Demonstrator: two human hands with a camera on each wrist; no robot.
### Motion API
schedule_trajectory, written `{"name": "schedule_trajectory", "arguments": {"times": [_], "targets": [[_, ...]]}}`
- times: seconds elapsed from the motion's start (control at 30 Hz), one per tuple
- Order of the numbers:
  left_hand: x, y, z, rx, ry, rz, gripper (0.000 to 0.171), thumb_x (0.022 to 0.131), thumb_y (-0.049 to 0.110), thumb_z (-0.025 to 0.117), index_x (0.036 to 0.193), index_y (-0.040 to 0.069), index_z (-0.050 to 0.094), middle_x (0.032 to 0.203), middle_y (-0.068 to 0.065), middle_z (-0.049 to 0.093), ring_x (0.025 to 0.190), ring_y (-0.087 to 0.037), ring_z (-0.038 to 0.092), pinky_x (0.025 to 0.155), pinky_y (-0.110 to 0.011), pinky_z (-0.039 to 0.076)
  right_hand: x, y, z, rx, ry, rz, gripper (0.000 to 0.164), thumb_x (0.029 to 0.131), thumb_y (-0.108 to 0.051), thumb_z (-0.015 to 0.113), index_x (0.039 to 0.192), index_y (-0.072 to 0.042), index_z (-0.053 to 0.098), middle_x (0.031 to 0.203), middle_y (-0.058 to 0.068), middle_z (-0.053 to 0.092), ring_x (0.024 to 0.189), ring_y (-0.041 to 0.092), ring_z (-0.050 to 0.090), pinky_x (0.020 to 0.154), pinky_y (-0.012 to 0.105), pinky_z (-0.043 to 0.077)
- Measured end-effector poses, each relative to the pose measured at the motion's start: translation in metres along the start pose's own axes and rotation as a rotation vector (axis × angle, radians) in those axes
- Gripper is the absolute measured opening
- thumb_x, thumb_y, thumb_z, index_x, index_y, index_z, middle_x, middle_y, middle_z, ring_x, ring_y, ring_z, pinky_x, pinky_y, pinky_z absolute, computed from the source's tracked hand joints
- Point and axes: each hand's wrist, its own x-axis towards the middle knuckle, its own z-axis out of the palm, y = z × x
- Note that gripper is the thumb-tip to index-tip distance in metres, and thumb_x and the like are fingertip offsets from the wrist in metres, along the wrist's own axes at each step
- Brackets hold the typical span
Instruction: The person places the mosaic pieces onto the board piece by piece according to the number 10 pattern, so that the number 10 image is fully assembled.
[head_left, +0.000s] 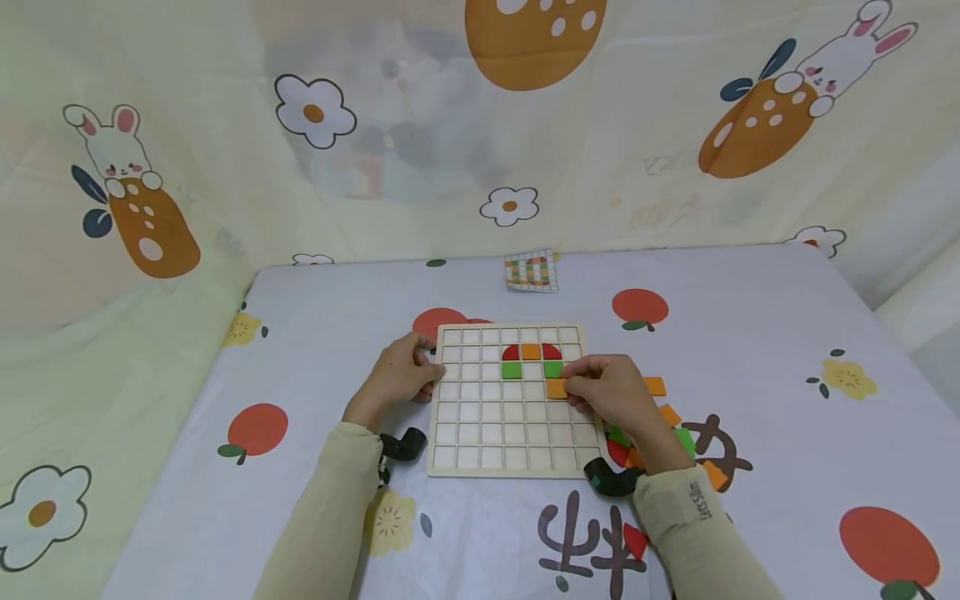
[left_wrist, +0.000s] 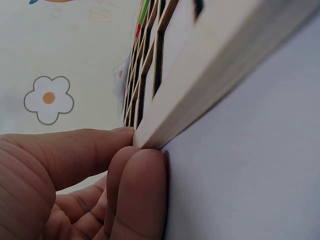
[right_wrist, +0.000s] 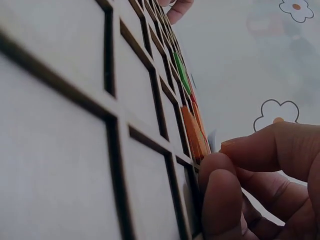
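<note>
A light wooden grid board point(head_left: 480, 433) lies on the table. My left hand point(head_left: 400, 367) holds its left edge, and in the left wrist view the fingertips of the left hand point(left_wrist: 135, 175) meet at the board's rim point(left_wrist: 200, 85). At the board's right side, my right hand point(head_left: 611, 392) pinches an orange square tile point(head_left: 556, 388). In the right wrist view this orange tile point(right_wrist: 194, 135) leans in a cell, with the right hand point(right_wrist: 260, 175) at its near end. Above it sit two green tiles point(head_left: 512, 370), two rounded red tiles point(head_left: 511, 352) and another orange tile point(head_left: 530, 352).
Several loose orange, green and red tiles point(head_left: 670, 413) lie right of the board, partly hidden by my right forearm. A red piece point(head_left: 635, 542) lies nearer the front. Behind the board is a small patterned grid card point(head_left: 531, 272). A printed cloth curtain point(head_left: 420, 167) hangs at the back.
</note>
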Motion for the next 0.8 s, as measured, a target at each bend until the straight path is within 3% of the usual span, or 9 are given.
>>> {"name": "schedule_trajectory", "arguments": {"times": [0.47,0.63,0.8], "targets": [[0.002,-0.002,0.002,0.0,-0.002,0.01,0.038,0.098,0.009,0.073,0.132,0.003,0.055,0.091,-0.01,0.058,0.064,-0.016,0.062,0.059,-0.026,0.06,-0.004,0.001,-0.005,0.068,0.012,-0.014,0.024,0.097,-0.013,0.07,0.116,0.001,0.072,0.087,0.013,0.071,0.071,0.022,0.064,0.063,0.027,0.059],[0.001,0.0,0.002,0.005,-0.005,0.018,0.038,0.098,0.01,0.073,0.131,0.004,0.055,0.092,-0.01,0.058,0.065,-0.016,0.063,0.06,-0.027,0.06,-0.009,-0.002,-0.018,0.079,0.034,-0.051,0.027,0.1,-0.015,0.067,0.12,0.004,0.07,0.089,0.017,0.069,0.069,0.022,0.063,0.062,0.028,0.06],[0.001,-0.001,0.001,-0.002,-0.005,0.007,0.038,0.098,0.011,0.073,0.131,0.005,0.055,0.094,-0.01,0.058,0.065,-0.016,0.063,0.061,-0.027,0.06,-0.012,-0.004,-0.038,0.011,0.064,-0.058,0.032,0.102,-0.018,0.064,0.124,0.005,0.069,0.098,0.02,0.07,0.075,0.023,0.067,0.067,0.03,0.062]]}}
